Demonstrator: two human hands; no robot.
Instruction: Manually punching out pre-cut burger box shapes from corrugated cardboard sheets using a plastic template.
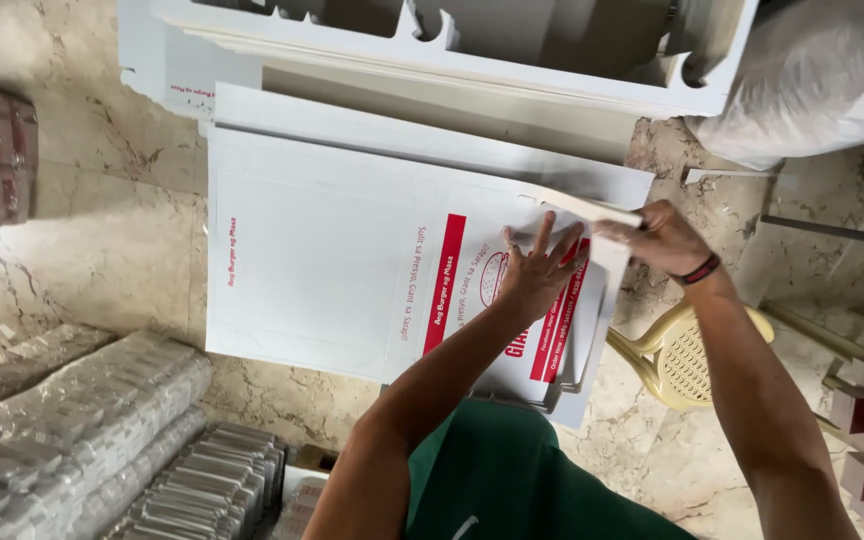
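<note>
Head view, looking down. A flat white cardboard box blank (352, 260) with red printed bands lies at the centre of the frame on a stack of like sheets, its long axis running left to right across the picture. The left hand (537, 270) lies flat on the printed panel at centre right, fingers spread and pressing down; it closes on nothing. The right hand (657, 240), a dark band at its wrist, is just to the right of it and pinches the side flap (592, 212) of the blank, which stands lifted off the sheet along its right edge. The flap thus lies right of the pressing palm, and the right hand is the nearer. Upper frame: more white die-cut sheets (452, 50). Lower left: wrapped bundles (72, 420) on the marble floor (102, 200). Right: a cream plastic chair (687, 355).
</note>
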